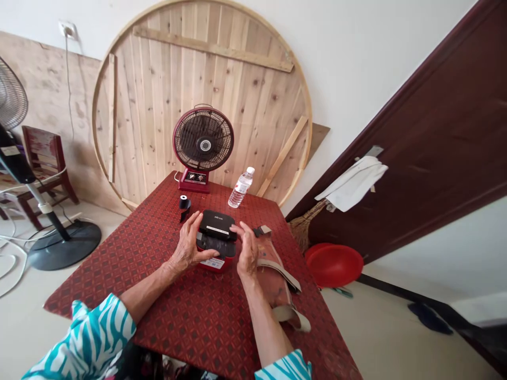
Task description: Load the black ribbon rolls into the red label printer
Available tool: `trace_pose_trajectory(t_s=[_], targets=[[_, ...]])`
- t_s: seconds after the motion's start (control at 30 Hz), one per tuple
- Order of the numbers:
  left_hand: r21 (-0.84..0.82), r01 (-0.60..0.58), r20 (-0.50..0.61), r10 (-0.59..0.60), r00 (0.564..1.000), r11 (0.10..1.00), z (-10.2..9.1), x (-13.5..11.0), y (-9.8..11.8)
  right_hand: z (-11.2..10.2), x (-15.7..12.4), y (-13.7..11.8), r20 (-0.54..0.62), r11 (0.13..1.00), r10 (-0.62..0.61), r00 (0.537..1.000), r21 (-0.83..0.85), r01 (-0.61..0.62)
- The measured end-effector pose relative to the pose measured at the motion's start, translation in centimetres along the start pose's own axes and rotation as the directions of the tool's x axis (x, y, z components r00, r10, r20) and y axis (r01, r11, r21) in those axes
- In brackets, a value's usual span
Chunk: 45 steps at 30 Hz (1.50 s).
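A small black and red device (pixel 217 224), which looks like a receipt printer, sits on the table between my hands. Its black lid stands partly raised at the back, and a label shows on its red front. My left hand (pixel 189 244) holds it from the left, fingers along the lid's edge and thumb across the front. From the right, my right hand (pixel 247 248) has its bent fingertips on the lid's edge. Behind my left hand stands a dark roll (pixel 184 202) with a white core and a loose strip hanging from it.
The table (pixel 174 316) has a red patterned cover. A red fan (pixel 204 142) and a clear bottle (pixel 241 189) stand at the back. A reddish cloth bag with straps (pixel 274 264) lies right of my right hand. A red basin (pixel 335 264) is on the floor.
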State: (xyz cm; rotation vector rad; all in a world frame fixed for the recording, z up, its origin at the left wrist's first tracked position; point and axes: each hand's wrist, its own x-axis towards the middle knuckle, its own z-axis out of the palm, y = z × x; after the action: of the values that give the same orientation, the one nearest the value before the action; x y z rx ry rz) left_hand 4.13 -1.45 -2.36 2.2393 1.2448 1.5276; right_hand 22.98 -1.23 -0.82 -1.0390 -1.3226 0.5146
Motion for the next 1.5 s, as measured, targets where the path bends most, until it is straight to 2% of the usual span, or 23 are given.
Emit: trace_pose_trajectory(t_s=[0.13,0.3,0.57,0.67,0.73,0.8,0.83,0.9,0.97,1.07,1.17,1.3,1.5], targets=[[-0.005,0.008,0.008,-0.008,1.0,1.0,0.0,0.0,-0.1,-0.2,-1.2,0.0,0.052,0.993,-0.097,0.994,-0.068,0.101],[0.006,0.046,0.028,-0.046,0.999,0.999,-0.4,0.1,0.4,-0.3,-1.9,0.5,0.082,0.98,-0.144,0.986,-0.126,0.153],[0.012,0.049,0.037,-0.05,0.998,0.999,-0.3,0.0,0.4,-0.5,-2.7,0.8,0.116,0.981,-0.116,0.986,-0.139,0.132],[-0.056,0.029,0.042,-0.027,0.999,0.998,-0.5,-0.1,0.3,-0.3,-2.7,0.8,0.094,0.987,-0.1,0.991,-0.119,0.111],[-0.161,0.074,0.02,-0.072,0.997,0.984,-0.9,-0.1,0.3,0.0,-2.7,1.2,0.021,0.996,-0.072,0.997,-0.056,0.073],[-0.326,0.208,-0.015,-0.225,0.974,0.922,-1.3,0.0,0.3,0.2,-2.8,2.0,-0.113,0.999,0.003,0.994,0.052,0.003],[-0.419,0.293,-0.011,-0.328,0.945,0.859,-1.5,0.1,0.3,0.3,-2.8,2.6,-0.175,0.995,0.055,0.983,0.097,-0.038],[-0.568,0.446,0.073,-0.497,0.865,0.692,-1.7,0.4,0.1,0.4,-2.8,3.7,-0.236,0.982,0.159,0.959,0.133,-0.131],[-0.634,0.551,0.202,-0.571,0.796,0.543,-1.7,0.6,-0.1,0.3,-2.8,4.6,-0.217,0.967,0.242,0.946,0.127,-0.218],[-0.656,0.617,0.317,-0.582,0.748,0.435,-1.6,0.8,-0.5,0.3,-2.8,5.2,-0.119,0.957,0.287,0.95,0.076,-0.28],[-0.652,0.63,0.349,-0.571,0.743,0.421,-1.7,1.0,-0.7,0.1,-2.8,5.3,-0.059,0.964,0.265,0.962,-0.004,-0.266],[-0.638,0.646,0.373,-0.565,0.736,0.42,-1.9,1.1,-0.9,0.0,-2.8,5.2,-0.054,0.96,0.277,0.959,-0.019,-0.278],[-0.677,0.672,0.429,-0.58,0.692,0.301,-1.6,1.3,-1.3,0.1,-2.8,5.5,-0.06,0.961,0.275,0.96,-0.016,-0.276]])
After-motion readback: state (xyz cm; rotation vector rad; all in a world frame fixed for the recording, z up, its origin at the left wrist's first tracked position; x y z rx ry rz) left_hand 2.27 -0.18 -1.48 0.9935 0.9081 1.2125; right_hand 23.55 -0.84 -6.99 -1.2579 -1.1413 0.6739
